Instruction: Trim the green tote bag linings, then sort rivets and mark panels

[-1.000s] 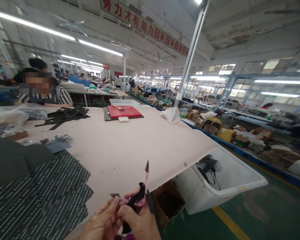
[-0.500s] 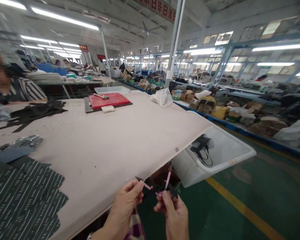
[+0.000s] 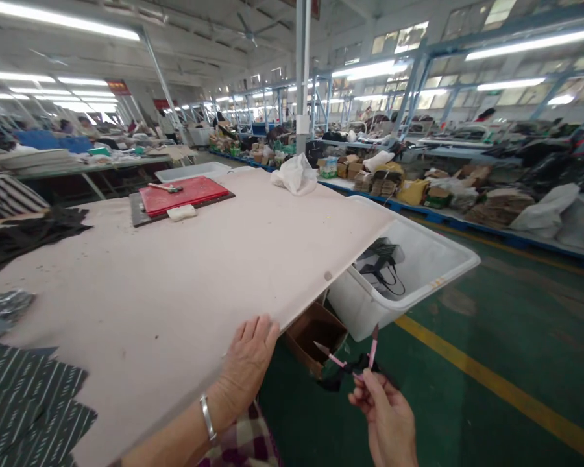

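My left hand [image 3: 248, 353] lies flat on the near edge of the pale tabletop [image 3: 214, 272], fingers together and stretched out, holding nothing. Beyond the table edge, over the floor, my right hand [image 3: 387, 408] pinches a pair of pink thread snips [image 3: 370, 357]. Their two pointed blades stand spread apart, aimed away from me. A piece of black material [image 3: 333, 383] hangs at the base of the snips; whether my fingers also grip it, I cannot tell. Behind the blades, below the table, stands an open cardboard box [image 3: 304, 353].
A white plastic tub [image 3: 418, 295] holding black strapped items stands past the table's right edge. On the table are a red board [image 3: 187, 194] with a hammer [image 3: 165, 187], a white plastic bag [image 3: 296, 175] and dark patterned fabric pieces [image 3: 29, 402]. A striped sleeve [image 3: 10, 194] shows at left.
My left hand has let go of the blade tip and come down onto the table edge. My right hand has moved right with the snips. The view has turned slightly right.
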Demonstrator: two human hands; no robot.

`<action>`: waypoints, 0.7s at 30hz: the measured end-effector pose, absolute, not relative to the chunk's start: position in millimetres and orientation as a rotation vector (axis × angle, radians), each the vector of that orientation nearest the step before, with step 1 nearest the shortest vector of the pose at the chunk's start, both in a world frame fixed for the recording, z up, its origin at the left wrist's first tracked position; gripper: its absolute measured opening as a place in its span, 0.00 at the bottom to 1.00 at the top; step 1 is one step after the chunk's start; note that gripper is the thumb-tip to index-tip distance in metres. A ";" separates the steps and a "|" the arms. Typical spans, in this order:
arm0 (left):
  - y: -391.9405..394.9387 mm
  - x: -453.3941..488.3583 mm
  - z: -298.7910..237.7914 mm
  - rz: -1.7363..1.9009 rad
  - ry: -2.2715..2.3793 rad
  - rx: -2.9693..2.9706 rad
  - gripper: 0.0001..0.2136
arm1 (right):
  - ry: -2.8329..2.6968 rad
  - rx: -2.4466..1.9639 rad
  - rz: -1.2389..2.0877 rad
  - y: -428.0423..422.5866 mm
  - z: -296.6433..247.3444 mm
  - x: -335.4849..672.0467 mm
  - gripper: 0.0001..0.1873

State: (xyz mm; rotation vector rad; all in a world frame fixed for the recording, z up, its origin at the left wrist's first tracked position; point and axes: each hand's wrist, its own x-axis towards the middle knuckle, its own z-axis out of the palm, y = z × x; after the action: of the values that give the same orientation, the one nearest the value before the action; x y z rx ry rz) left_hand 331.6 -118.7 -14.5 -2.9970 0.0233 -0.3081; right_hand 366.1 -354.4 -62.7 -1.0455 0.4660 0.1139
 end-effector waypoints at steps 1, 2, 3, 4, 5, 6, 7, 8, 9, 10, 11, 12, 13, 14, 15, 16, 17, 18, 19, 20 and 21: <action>-116.1 335.3 -11.9 -0.262 0.031 -2.962 0.19 | 0.462 -1.048 0.127 -355.0 -66.2 364.7 0.22; -113.9 338.5 -8.5 -0.233 0.033 -2.946 0.17 | 0.453 -1.051 0.141 -354.2 -69.1 363.0 0.22; -111.8 340.9 -4.4 -0.215 0.034 -2.945 0.15 | 0.443 -1.054 0.153 -352.1 -71.2 361.4 0.22; -109.6 342.6 0.4 -0.203 0.039 -2.948 0.13 | 0.433 -1.056 0.163 -348.8 -72.5 360.2 0.22; -106.9 343.6 5.9 -0.191 0.046 -2.949 0.11 | 0.422 -1.058 0.172 -344.8 -72.8 359.6 0.22; -103.7 344.1 12.0 -0.181 0.047 -2.950 0.10 | 0.412 -1.060 0.179 -340.0 -72.3 359.8 0.22; -99.9 344.1 18.8 -0.176 0.042 -2.950 0.09 | 0.401 -1.059 0.185 -334.8 -71.0 360.9 0.21; -95.6 344.0 26.0 -0.175 0.032 -2.949 0.09 | 0.388 -1.057 0.193 -329.0 -68.9 362.9 0.21; -90.8 344.0 33.8 -0.179 0.013 -2.947 0.09 | 0.373 -1.055 0.200 -322.8 -66.3 365.9 0.21; -85.8 344.1 41.9 -0.185 -0.015 -2.942 0.09 | 0.357 -1.053 0.208 -316.1 -63.2 369.9 0.21; -80.7 344.5 50.1 -0.193 -0.051 -2.935 0.10 | 0.340 -1.052 0.217 -308.8 -59.9 374.9 0.21; -75.8 345.1 58.1 -0.204 -0.089 -2.927 0.10 | 0.322 -1.052 0.226 -300.9 -56.4 380.6 0.21; -71.1 345.9 65.8 -0.221 -0.130 -2.918 0.11 | 0.304 -1.054 0.239 -292.5 -53.0 387.1 0.21; -67.0 346.6 72.9 -0.246 -0.168 -2.909 0.11 | 0.287 -1.060 0.255 -283.5 -49.7 393.9 0.21; -63.5 347.1 79.3 -0.274 -0.199 -2.902 0.12 | 0.269 -1.068 0.273 -274.2 -46.7 400.8 0.21; -60.9 347.2 84.8 -0.304 -0.223 -2.898 0.12 | 0.253 -1.081 0.292 -264.6 -43.9 407.6 0.20; -59.0 346.8 89.5 -0.331 -0.240 -2.897 0.12 | 0.234 -1.098 0.314 -254.9 -41.4 414.2 0.19; -58.0 346.1 93.3 -0.349 -0.253 -2.900 0.12 | 0.212 -1.118 0.336 -245.3 -39.2 420.6 0.17; -57.5 345.3 96.4 -0.359 -0.265 -2.905 0.11 | 0.188 -1.142 0.360 -235.8 -37.3 427.0 0.15; -57.4 344.5 98.7 -0.360 -0.275 -2.914 0.11 | 0.159 -1.166 0.383 -226.4 -35.8 433.5 0.13; -57.4 344.0 100.4 -0.358 -0.284 -2.924 0.11 | 0.130 -1.191 0.402 -217.0 -34.5 440.3 0.12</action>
State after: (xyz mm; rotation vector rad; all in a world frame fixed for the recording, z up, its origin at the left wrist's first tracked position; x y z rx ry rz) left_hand 344.0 -57.4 100.4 -2.9242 -0.2838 -0.3584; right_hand 440.3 -217.0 -34.5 -1.1913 0.1304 0.4021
